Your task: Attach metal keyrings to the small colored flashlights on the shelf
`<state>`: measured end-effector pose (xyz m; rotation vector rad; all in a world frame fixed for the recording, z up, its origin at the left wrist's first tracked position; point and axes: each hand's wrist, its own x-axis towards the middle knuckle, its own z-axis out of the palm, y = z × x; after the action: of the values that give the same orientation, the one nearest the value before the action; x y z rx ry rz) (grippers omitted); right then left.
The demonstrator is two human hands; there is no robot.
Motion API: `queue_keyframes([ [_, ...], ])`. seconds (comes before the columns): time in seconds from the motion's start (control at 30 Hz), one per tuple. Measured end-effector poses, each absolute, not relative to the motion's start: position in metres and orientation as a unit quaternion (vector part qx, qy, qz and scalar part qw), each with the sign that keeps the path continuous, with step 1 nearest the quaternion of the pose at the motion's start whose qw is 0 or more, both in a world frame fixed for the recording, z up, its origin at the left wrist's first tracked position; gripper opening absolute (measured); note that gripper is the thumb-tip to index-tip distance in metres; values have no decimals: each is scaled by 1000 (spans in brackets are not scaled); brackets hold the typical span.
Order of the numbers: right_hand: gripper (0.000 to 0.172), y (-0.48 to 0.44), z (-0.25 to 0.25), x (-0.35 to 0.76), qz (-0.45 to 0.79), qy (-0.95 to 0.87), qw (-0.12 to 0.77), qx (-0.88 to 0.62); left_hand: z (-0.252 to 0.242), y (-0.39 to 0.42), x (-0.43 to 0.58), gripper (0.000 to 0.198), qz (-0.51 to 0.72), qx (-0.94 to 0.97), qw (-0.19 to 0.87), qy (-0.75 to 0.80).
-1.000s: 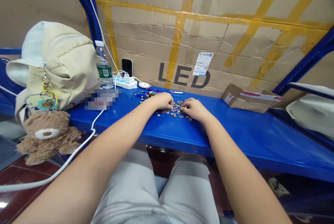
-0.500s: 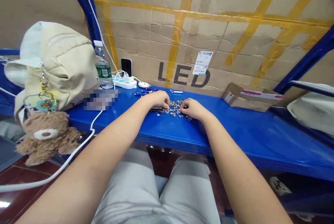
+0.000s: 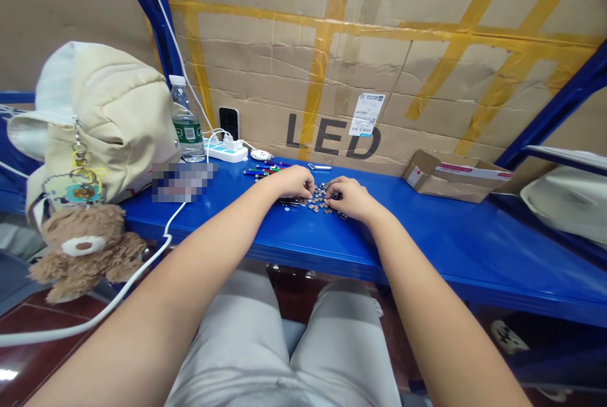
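The left hand (image 3: 294, 182) and the right hand (image 3: 353, 198) are reaching forward over a blue metal shelf (image 3: 441, 250) from either side, both bending down onto a scatter of small round metal pieces (image 3: 317, 205). The scatter is lying between the hands in a loose band, its long axis running sideways, roughly along the shelf's front edge. Its left end is lying just under the left hand, its right end just under the right hand, and its middle is showing in the narrow gap between them. The left fingers (image 3: 310, 190) are reaching slightly nearer that middle than the right fingers (image 3: 332, 190), though the margin is small. On each hand the fingers are curling downward, close together and touching the pieces or nearly so. Whether either hand is pinching a piece cannot be told at this resolution.

Several pens (image 3: 265, 170) are lying beyond the left hand, and a small metal clip (image 3: 318, 167) is lying beyond the scatter. Further left, a power strip (image 3: 225, 152) and a water bottle (image 3: 186, 122) are standing by a cream bag (image 3: 111, 119). A flattened cardboard box (image 3: 450, 179) is lying well off to the right.
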<state>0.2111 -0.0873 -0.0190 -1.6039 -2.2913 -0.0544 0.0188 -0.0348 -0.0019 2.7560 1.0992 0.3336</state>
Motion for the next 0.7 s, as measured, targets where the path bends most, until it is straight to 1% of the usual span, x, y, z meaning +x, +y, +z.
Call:
queue_keyframes([
  [0.23, 12, -97, -13, 209, 7, -806, 159, -570, -2, -34, 17, 14, 114, 928, 87, 343],
  [0.37, 16, -92, -14, 209, -11, -805, 180, -566, -3, -37, 25, 22, 147, 912, 57, 379],
  [0.47, 18, -83, -17, 209, -33, -785, 196, -587, -2, -43, 34, 28, 124, 893, 49, 429],
  [0.57, 21, -75, -20, 209, -45, -773, 179, -607, 0, -47, 42, 23, 96, 884, 39, 456],
  [0.7, 25, -69, -23, 208, -47, -776, 136, -615, -1, -42, 42, 22, 93, 889, 49, 445],
])
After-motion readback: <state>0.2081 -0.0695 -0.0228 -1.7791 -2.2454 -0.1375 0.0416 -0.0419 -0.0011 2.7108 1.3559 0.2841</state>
